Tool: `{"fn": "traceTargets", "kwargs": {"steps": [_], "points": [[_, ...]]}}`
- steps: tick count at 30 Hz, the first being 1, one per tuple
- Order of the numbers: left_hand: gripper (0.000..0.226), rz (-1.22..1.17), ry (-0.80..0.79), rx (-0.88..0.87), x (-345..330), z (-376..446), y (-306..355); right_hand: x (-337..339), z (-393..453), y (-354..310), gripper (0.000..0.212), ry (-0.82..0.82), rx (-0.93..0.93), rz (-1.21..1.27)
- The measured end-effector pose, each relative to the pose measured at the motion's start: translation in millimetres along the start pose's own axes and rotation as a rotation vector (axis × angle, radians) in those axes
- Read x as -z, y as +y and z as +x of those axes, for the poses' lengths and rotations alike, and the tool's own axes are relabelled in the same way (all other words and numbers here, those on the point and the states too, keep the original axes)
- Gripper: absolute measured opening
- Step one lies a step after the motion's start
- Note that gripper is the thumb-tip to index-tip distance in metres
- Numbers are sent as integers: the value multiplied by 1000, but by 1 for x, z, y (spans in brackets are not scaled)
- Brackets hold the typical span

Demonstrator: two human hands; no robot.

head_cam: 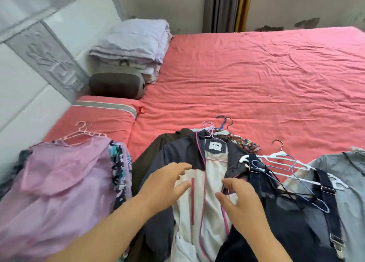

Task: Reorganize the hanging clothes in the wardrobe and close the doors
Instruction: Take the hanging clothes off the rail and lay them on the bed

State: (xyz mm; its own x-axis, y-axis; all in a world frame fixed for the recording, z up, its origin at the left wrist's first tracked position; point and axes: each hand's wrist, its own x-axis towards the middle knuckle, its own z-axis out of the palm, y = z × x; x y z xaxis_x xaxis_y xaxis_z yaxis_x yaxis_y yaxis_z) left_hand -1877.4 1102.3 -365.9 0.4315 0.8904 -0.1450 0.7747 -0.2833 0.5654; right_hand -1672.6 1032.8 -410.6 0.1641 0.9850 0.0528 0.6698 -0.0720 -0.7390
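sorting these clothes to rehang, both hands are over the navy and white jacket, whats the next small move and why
Probably lower both hands and take hold of the jacket. The left hand and right hand hover open above it, holding nothing, and it lies on top of the middle pile on the bed with its hanger in it.

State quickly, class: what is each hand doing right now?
Left hand: open, fingers spread over the navy jacket, holding nothing.
Right hand: open, fingers loosely bent above the jacket's white lining, holding nothing.

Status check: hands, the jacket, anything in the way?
Left hand and right hand open over navy jacket. Jacket flat on bed, on hanger. Denim overalls overlap its right edge.
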Motion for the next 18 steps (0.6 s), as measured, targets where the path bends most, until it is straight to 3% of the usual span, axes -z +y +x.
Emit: {"fn": "traceTargets", "kwargs": {"steps": [6,16,18], "points": [[37,-28,195,194,76,-142,-70,-65,-42,-128,25,-139,231,21],[32,-79,522,610,172,-448,-172,-203,-176,-339,22,-553,560,140],[30,-103,631,692,184,-505,-186,-231,-203,-382,30,-595,649,167]]}}
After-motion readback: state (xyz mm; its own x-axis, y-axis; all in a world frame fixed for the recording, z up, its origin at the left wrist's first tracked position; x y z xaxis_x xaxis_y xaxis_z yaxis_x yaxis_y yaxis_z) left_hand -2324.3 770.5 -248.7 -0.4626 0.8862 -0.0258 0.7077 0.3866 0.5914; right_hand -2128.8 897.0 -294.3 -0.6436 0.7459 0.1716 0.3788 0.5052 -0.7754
